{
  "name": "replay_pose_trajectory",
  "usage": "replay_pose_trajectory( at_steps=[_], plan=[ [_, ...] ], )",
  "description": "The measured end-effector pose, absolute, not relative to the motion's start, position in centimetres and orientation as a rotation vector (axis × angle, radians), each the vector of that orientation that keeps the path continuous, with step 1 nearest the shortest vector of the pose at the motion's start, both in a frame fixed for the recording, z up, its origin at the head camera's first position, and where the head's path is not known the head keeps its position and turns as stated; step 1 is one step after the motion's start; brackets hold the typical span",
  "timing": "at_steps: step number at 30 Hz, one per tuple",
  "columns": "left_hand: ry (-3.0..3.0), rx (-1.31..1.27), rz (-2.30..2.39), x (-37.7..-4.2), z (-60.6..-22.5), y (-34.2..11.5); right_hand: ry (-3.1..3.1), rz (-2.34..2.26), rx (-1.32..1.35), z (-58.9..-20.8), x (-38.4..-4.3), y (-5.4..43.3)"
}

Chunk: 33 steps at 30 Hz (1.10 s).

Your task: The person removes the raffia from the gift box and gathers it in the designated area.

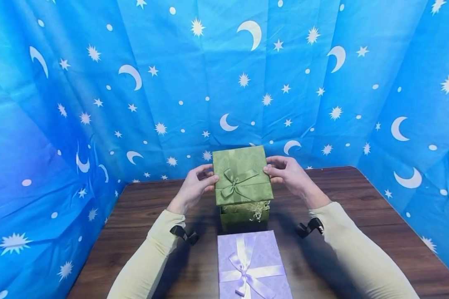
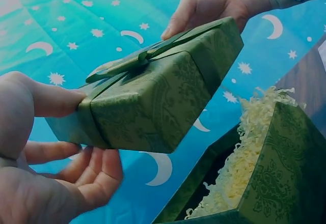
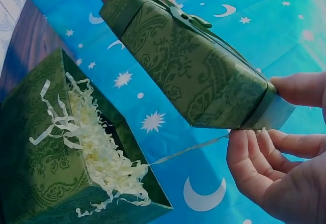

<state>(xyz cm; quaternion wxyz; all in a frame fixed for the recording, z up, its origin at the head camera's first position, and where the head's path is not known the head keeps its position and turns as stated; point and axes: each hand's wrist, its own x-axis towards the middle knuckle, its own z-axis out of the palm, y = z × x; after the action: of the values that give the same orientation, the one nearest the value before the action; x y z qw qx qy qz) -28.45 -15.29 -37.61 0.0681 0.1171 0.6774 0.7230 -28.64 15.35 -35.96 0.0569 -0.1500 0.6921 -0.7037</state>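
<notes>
Between both hands hangs a green gift box lid [image 1: 243,176] with a ribbon and bow on top. The left hand [image 1: 198,185] pinches its left side, thumb above and fingers beneath. On the opposite side the right hand [image 1: 289,174] grips the lid the same way. Below it stands the open green box [image 1: 243,220], filled with pale yellow shredded paper [image 3: 109,152] that spills over the rim. In the right wrist view one thin strand stretches from the filling to the right fingers. What lies under the shreds is hidden.
A lilac gift box [image 1: 252,265] with a pale ribbon bow sits in front of the green box, near the person. Both stand on a dark wooden table [image 1: 153,203]. Blue cloth [image 1: 194,83] with moons and stars hangs behind and at the sides.
</notes>
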Motion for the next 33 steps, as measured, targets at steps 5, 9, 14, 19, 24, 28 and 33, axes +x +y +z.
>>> replay_pose_trajectory(
  at_steps=[5,9,14,19,24,28,33],
  plan=[
    [2.09,0.376,2.184,-27.9,-37.3,-15.2,2.158,-2.131,-0.485,-35.7,-28.1,15.4],
    [2.183,0.421,2.141,-27.4,-37.1,-15.1,2.278,-2.07,-0.528,-35.5,-27.7,15.5],
    [2.369,0.5,2.043,-27.0,-37.0,-15.1,2.433,-1.981,-0.558,-35.3,-27.2,15.7],
    [2.514,0.552,1.959,-26.6,-36.7,-15.2,2.456,-1.975,-0.617,-35.1,-26.9,15.6],
    [2.582,0.593,1.948,-26.2,-36.4,-15.2,2.484,-1.978,-0.674,-34.9,-26.6,15.7],
    [2.579,0.643,1.984,-26.0,-36.3,-15.2,2.525,-1.972,-0.703,-34.7,-26.5,15.9],
    [2.593,0.696,2.018,-25.7,-36.3,-15.2,2.543,-1.986,-0.738,-34.8,-26.1,15.9]
  ],
)
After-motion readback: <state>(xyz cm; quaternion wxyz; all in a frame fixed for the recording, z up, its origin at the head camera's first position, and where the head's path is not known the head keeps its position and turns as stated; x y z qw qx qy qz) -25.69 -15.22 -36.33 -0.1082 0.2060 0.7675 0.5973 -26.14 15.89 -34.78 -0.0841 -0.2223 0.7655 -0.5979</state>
